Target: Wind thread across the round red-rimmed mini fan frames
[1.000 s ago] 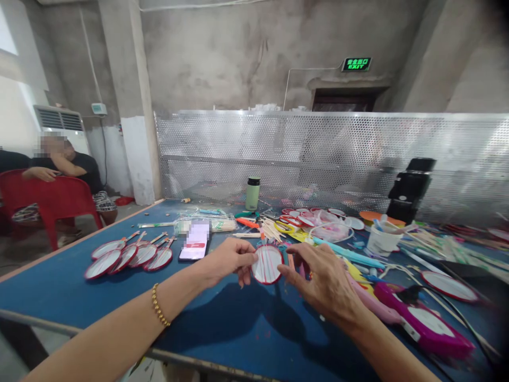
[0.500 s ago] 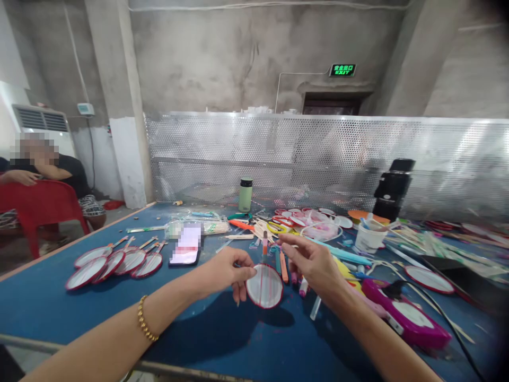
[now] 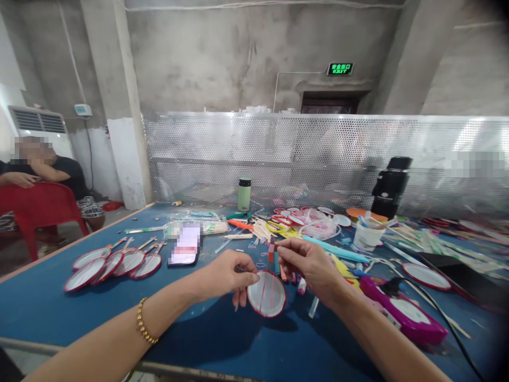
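Head: disc point(image 3: 266, 294) in left hand point(image 3: 235, 277)

1 sign you can read: the lit green EXIT sign point(image 3: 340, 69), high on the wall point(image 3: 191, 58) in front of you, above the dark doorway point(image 3: 334, 103). 2 lines on it, 安全出口 on top, EXIT under it. Phone point(image 3: 185, 245) on the table point(image 3: 214, 339): screen pixelated, you can't read it. White wall box point(image 3: 83, 110), far left: display too small for you to read
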The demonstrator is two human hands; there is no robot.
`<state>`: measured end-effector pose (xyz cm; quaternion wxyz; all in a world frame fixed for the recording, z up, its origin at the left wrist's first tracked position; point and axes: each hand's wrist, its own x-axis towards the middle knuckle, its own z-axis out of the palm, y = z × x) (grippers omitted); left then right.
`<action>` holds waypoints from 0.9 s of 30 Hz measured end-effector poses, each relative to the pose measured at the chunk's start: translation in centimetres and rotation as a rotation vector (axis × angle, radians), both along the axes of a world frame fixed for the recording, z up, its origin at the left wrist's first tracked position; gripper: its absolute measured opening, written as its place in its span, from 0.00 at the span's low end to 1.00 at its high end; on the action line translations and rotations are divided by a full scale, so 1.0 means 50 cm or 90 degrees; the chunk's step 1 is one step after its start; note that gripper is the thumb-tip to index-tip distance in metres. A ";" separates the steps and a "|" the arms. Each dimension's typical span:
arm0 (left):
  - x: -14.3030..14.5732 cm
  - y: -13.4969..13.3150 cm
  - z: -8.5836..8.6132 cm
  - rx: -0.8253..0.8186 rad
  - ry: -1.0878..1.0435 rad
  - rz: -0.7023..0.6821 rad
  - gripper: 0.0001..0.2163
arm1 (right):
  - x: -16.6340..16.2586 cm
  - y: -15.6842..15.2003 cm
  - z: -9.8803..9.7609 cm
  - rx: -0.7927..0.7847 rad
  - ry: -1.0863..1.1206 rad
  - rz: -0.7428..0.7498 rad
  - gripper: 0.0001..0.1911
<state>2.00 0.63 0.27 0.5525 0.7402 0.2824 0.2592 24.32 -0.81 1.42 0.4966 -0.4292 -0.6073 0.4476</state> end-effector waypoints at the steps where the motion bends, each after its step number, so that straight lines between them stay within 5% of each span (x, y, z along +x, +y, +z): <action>1: 0.000 0.000 0.000 -0.001 0.000 0.000 0.14 | 0.000 0.001 0.000 0.005 -0.004 -0.001 0.22; 14: -0.003 -0.001 0.006 -0.010 0.005 0.014 0.15 | 0.001 -0.008 0.014 0.048 -0.048 -0.064 0.18; 27: -0.009 0.006 0.007 -0.018 0.006 0.011 0.14 | 0.033 -0.001 0.022 0.156 0.107 -0.178 0.15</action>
